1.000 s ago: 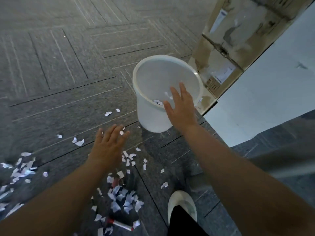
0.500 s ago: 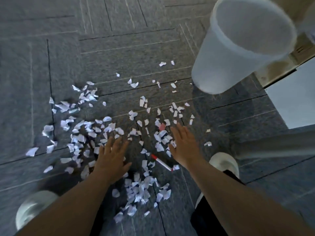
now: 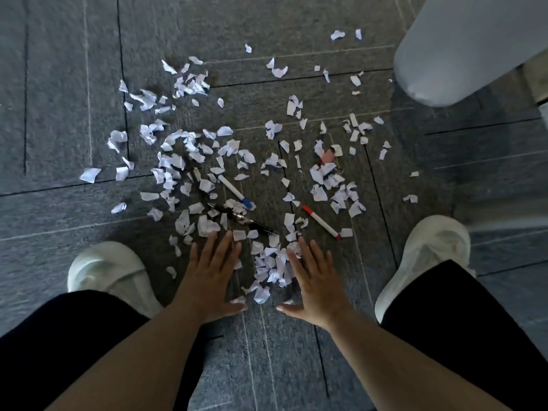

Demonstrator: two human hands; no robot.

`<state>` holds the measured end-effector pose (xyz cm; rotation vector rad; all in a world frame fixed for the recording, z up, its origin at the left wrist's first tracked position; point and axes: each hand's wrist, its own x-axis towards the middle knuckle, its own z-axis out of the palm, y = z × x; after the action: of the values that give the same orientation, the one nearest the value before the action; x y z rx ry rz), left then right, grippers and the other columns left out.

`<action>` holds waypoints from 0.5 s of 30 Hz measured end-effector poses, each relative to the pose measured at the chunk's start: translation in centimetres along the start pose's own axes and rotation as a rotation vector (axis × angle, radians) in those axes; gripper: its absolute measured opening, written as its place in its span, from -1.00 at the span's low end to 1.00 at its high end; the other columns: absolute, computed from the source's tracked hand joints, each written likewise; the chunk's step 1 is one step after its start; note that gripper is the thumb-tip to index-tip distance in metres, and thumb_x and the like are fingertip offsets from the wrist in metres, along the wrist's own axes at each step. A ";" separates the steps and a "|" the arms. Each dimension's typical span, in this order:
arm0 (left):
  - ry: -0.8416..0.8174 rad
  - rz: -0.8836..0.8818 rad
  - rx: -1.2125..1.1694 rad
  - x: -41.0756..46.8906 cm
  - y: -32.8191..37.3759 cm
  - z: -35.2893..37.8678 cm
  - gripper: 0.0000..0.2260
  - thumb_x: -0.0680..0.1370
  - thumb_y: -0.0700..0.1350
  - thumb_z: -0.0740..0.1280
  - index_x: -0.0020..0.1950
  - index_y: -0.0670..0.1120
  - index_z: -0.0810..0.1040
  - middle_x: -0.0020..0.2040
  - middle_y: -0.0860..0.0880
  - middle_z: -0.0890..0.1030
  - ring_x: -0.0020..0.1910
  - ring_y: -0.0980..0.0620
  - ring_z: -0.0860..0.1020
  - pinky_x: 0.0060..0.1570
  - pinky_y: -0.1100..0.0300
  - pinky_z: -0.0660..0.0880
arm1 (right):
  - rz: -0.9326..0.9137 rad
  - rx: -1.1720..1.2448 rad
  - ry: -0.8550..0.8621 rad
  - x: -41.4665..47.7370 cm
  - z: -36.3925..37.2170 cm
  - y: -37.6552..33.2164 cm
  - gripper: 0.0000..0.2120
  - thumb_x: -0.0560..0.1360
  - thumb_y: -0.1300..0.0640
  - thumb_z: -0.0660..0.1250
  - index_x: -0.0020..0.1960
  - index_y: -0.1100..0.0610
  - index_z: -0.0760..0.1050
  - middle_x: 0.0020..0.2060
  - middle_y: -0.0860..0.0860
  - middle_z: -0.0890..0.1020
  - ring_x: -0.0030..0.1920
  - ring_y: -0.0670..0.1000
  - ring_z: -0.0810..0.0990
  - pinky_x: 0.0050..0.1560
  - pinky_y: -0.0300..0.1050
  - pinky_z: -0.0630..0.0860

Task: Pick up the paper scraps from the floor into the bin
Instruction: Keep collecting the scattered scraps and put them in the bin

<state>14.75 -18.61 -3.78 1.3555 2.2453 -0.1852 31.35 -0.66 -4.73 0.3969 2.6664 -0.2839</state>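
Bare floor [image 3: 59, 84] open along the left side and top, paper scraps [image 3: 189, 155] strewn thick across the middle, blue marker [image 3: 234, 189], black pen [image 3: 240, 216] and red marker [image 3: 321, 222] lying among them, left shoe [image 3: 109, 271] and right shoe [image 3: 427, 253] hemming the near ground, bin [image 3: 462, 48] filling the upper right corner.

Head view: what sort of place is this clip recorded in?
Probably an office or similar indoor workroom. The floor is grey carpet tiles with visible seams, a red-capped marker and a black pen lie among the torn paper scraps, and a pale plastic bin stands at upper right.
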 end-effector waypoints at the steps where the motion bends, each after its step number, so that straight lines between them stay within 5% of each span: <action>1: 0.002 -0.029 -0.011 -0.4 -0.1 0.6 0.01 0.17 0.52 0.08 0.46 -0.07 0.13 0.49 -0.14 0.10 0.49 -0.15 -0.20 0.36 -0.15 -0.27 | 0.023 0.001 0.002 -0.3 0.5 -0.3 0.13 0.19 -0.55 0.10 0.51 0.10 -0.10 0.47 0.16 0.04 0.43 0.24 0.03 0.29 0.32 0.15; 4: 0.053 -0.051 -0.018 -0.7 -0.5 2.2 0.07 0.12 0.57 0.07 0.49 0.00 0.02 0.53 -0.11 -0.07 0.48 -0.19 -0.21 0.32 -0.22 -0.35 | 0.071 0.021 0.040 -0.3 1.6 -1.4 0.12 0.17 -0.58 -0.01 0.51 0.07 -0.17 0.48 0.14 -0.02 0.44 0.26 -0.05 0.28 0.36 0.01; 7: 0.152 -0.071 0.009 0.2 -0.9 2.9 0.05 0.14 0.59 -0.01 0.49 0.05 -0.06 0.52 -0.07 -0.25 0.47 -0.18 -0.27 0.27 -0.37 -0.22 | 0.052 0.036 0.071 1.1 2.0 -2.3 0.08 0.20 -0.57 -0.06 0.49 0.01 -0.31 0.48 0.07 -0.20 0.45 0.19 -0.22 0.32 0.34 -0.16; 10: 0.242 -0.154 -0.037 1.6 -1.4 2.4 -0.04 0.18 0.55 -0.04 0.47 0.11 -0.12 0.50 0.00 -0.19 0.46 -0.17 -0.29 0.28 -0.37 -0.22 | 0.033 0.079 0.150 3.3 1.7 -4.0 -0.02 0.27 -0.52 -0.05 0.49 0.01 -0.20 0.48 0.09 -0.12 0.46 0.15 -0.16 0.34 0.31 -0.13; 15: 0.312 -0.153 -0.089 3.3 -3.0 1.7 -0.20 0.35 0.41 0.00 0.47 0.00 0.03 0.50 -0.18 0.08 0.42 -0.36 0.08 0.29 -0.35 0.13 | -0.002 0.149 0.259 6.1 0.9 -4.9 -0.18 0.35 -0.44 0.01 0.46 -0.01 0.04 0.47 0.13 -0.01 0.44 0.17 -0.03 0.35 0.27 -0.01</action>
<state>11.53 -18.16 -7.28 1.2359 2.5831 0.0806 24.83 -4.12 -7.52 0.5085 2.9076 -0.4629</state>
